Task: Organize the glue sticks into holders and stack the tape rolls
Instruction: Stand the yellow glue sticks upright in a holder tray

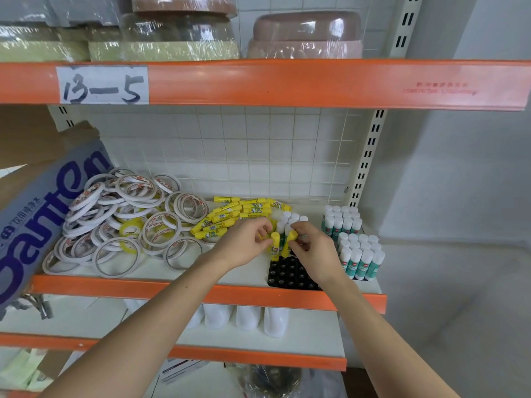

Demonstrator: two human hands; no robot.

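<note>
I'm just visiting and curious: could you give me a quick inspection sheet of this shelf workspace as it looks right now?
Surface: white shelf with orange front edge.
Job's things: loose yellow glue sticks; black holder, mostly unfilled; unstacked tape rolls.
Clutter: green-and-white glue sticks standing at right; blue printed pack at left.
Grippers: left hand and right hand each hold a yellow stick upright over the holder.
Cables: nothing seen.
Surroundings: label 13-5; wrapped goods above.

The black holder (290, 272) has open holes at its front. Green-labelled glue sticks (359, 255) crowd its right side, loose yellow glue sticks (230, 216) lie behind left, and tape rolls (120, 219) fill the shelf's (178, 287) left; bare shelf lies between.
</note>
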